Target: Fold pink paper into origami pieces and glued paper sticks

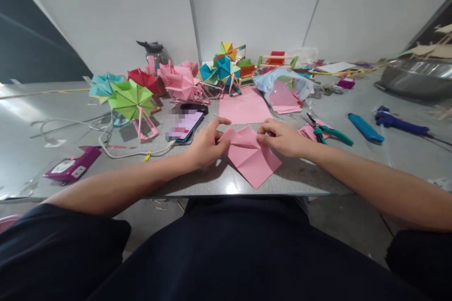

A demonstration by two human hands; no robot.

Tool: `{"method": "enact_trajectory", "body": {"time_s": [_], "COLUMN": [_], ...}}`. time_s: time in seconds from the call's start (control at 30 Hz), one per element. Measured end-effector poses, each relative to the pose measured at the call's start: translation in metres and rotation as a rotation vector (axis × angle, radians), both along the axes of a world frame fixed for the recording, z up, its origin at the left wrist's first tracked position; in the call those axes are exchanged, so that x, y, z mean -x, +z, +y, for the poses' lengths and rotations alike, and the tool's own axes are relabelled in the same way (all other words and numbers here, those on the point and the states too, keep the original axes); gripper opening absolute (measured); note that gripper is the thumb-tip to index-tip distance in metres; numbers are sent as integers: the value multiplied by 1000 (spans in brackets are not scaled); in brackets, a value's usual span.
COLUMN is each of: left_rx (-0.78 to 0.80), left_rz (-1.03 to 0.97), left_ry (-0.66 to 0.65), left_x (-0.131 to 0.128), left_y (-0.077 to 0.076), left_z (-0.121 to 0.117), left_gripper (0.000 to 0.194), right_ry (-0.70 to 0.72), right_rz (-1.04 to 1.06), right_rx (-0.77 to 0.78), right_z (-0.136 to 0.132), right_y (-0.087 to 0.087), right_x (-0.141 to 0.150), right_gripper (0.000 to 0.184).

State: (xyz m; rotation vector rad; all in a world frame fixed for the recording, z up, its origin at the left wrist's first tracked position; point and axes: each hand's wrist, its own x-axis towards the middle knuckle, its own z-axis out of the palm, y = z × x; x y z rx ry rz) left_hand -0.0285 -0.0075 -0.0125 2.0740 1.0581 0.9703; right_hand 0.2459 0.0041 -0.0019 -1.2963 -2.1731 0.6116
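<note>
Bare forearms [367, 183] angle inward, the left hand [209, 145] with index finger [222, 121] extended, the right hand [282, 137] with fingers [269, 127] bent.

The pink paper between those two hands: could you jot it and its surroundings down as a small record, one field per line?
Main item: creased pink paper, one corner towards the person
Surface: grey table
Left hand: touching the paper's left side
Right hand: fingers at its right edge
Behind paper: flat pink sheet
Left side: phone, purple device, green paper wheel
Right side: teal-handled pliers, metal bowl
</note>
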Motion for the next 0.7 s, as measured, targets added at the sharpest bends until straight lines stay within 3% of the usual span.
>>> {"method": "enact_trajectory", "body": {"time_s": [0.2, 0.3, 0.43, 0.57, 0.7], "left_rx": [2, -2, -77, -116, -337], "left_rz": [-137, -127, 108, 418, 623], "left_ry": [54, 94, 88, 110, 75], "left_x": [-1, 0, 1, 1, 2], "left_y": [0, 1, 4, 7, 7], "left_z": [2, 5, 7, 8, 8], "left_gripper": [39, 37, 14, 9, 13], "right_ry": [143, 137, 53, 31, -8], "right_rz": [-8, 29, 79, 75, -13], "right_rx": [235, 267, 288, 266, 204], "right_z": [-1, 1, 8, 12, 11], "right_y": [3, 2, -6, -11, -9], "right_x": [-2, -5, -8, -8, -6], "right_gripper": [41, 42, 38, 28, 17]}}
